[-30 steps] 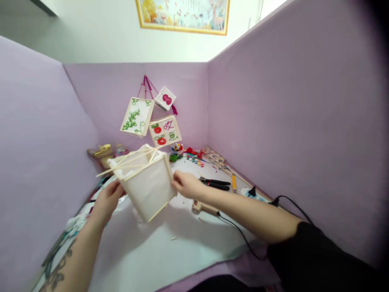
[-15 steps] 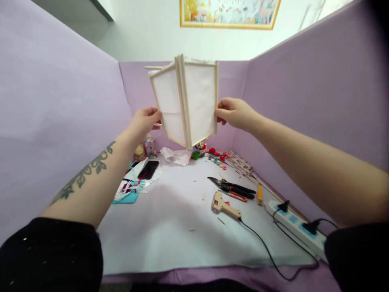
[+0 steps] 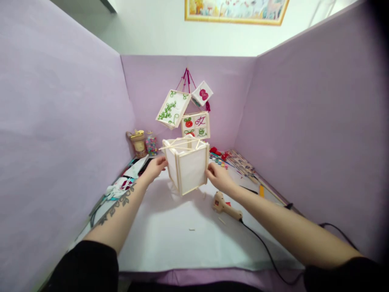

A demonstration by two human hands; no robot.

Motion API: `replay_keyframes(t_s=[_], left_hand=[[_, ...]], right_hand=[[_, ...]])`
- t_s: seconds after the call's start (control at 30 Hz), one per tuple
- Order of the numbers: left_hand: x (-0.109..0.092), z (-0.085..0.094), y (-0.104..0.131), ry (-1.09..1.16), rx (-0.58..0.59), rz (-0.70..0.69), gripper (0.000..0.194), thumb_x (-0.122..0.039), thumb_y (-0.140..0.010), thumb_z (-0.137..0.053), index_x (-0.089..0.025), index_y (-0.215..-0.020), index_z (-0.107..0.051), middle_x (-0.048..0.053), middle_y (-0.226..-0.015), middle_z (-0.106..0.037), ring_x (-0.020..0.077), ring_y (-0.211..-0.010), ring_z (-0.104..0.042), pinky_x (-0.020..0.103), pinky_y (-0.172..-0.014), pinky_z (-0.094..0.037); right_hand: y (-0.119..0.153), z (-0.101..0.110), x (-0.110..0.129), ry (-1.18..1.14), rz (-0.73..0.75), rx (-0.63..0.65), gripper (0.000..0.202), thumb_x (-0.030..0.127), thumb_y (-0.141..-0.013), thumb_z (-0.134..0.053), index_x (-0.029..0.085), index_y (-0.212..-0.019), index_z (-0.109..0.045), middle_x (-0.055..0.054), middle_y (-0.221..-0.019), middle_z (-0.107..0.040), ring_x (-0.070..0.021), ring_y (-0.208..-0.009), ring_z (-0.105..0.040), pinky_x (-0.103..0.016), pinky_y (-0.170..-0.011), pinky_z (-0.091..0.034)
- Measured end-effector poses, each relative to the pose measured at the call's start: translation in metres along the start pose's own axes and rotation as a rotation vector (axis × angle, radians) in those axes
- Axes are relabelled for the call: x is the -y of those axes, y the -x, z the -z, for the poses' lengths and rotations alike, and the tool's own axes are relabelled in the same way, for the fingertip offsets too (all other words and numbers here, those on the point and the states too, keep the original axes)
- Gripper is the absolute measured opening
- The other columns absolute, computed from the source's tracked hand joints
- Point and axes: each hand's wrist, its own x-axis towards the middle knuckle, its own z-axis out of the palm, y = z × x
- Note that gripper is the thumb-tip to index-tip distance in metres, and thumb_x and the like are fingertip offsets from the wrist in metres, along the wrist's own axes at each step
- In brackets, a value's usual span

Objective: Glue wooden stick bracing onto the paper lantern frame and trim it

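and the left hand [image 3: 156,167] and right hand [image 3: 216,175] grip the stick-framed paper lantern [image 3: 193,171] by its side edges, mid-frame; below, surface [image 3: 161,245] stretches to its front edge, glue gun [image 3: 228,208] at right!

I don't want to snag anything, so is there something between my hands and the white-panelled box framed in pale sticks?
Nothing visible: your left hand and right hand hold opposite sides of the white-panelled box. The beige, pistol-shaped glue gun lies nearer you, not between them.
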Motion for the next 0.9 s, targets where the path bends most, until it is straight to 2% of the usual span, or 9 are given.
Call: replay_keyframes(t_s=[0.1,0.27,0.43,0.6,0.7,0.77,0.9], left_hand=[[0.023,-0.003,0.006,0.004,0.007,0.031,0.045,-0.05,-0.068,-0.067,-0.014,-0.095,-0.069,0.008,-0.089,-0.07,0.0203,-0.077,-0.062,0.03,-0.065,-0.048],[0.04,-0.003,0.011,0.006,-0.004,0.058,0.046,-0.051,-0.069,-0.066,-0.015,-0.097,-0.069,0.009,-0.092,-0.07,0.022,-0.079,-0.063,0.031,-0.066,-0.049],[0.044,-0.004,0.017,0.043,0.0,0.057,0.048,-0.052,-0.068,-0.067,-0.015,-0.097,-0.07,0.01,-0.092,-0.071,0.0261,-0.084,-0.065,0.036,-0.071,-0.052],[0.036,-0.004,0.02,0.102,-0.028,0.051,0.044,-0.048,-0.062,-0.073,-0.016,-0.092,-0.071,0.01,-0.094,-0.073,0.0287,-0.091,-0.065,0.039,-0.077,-0.051],[0.026,0.006,0.019,0.164,-0.121,0.048,0.044,-0.042,-0.058,-0.076,-0.016,-0.093,-0.071,0.012,-0.101,-0.072,0.0279,-0.095,-0.064,0.037,-0.08,-0.05],[0.017,0.016,0.018,0.219,-0.223,0.064,0.044,-0.039,-0.058,-0.076,-0.015,-0.094,-0.069,0.012,-0.099,-0.071,0.0252,-0.09,-0.065,0.035,-0.075,-0.05],[-0.002,0.033,0.021,0.367,-0.467,0.071,0.04,-0.04,-0.068,-0.066,-0.019,-0.101,-0.061,0.008,-0.098,-0.068,0.0167,-0.08,-0.065,0.027,-0.066,-0.048]], right_hand=[[0.01,-0.021,-0.004,-0.02,-0.031,0.051,0.015,0.03,-0.091,-0.043,0.02,-0.088,-0.053,-0.004,-0.079,-0.066,-0.0167,-0.07,-0.056,-0.025,-0.06,-0.032],[0.016,-0.031,-0.001,-0.043,-0.052,0.091,0.015,0.029,-0.091,-0.044,0.019,-0.087,-0.054,-0.006,-0.083,-0.066,-0.0162,-0.073,-0.057,-0.024,-0.062,-0.032],[0.021,-0.035,-0.001,-0.032,-0.043,0.119,0.012,0.027,-0.09,-0.046,0.018,-0.087,-0.053,-0.005,-0.081,-0.065,-0.0158,-0.071,-0.057,-0.024,-0.06,-0.031],[0.025,-0.039,-0.003,-0.06,-0.033,0.131,0.014,0.027,-0.09,-0.046,0.018,-0.091,-0.056,-0.006,-0.084,-0.067,-0.0168,-0.073,-0.059,-0.025,-0.063,-0.034],[0.025,-0.028,-0.006,-0.108,-0.01,0.143,0.022,0.03,-0.089,-0.047,0.017,-0.103,-0.059,-0.006,-0.091,-0.069,-0.0179,-0.076,-0.061,-0.026,-0.066,-0.038],[0.024,-0.012,-0.011,-0.114,-0.007,0.122,0.027,0.031,-0.089,-0.047,0.018,-0.107,-0.06,-0.006,-0.092,-0.07,-0.0188,-0.076,-0.062,-0.027,-0.066,-0.04],[0.019,0.038,-0.035,-0.019,-0.027,0.046,0.025,0.024,-0.086,-0.044,0.019,-0.084,-0.068,-0.006,-0.086,-0.072,-0.0201,-0.079,-0.063,-0.028,-0.069,-0.041]])
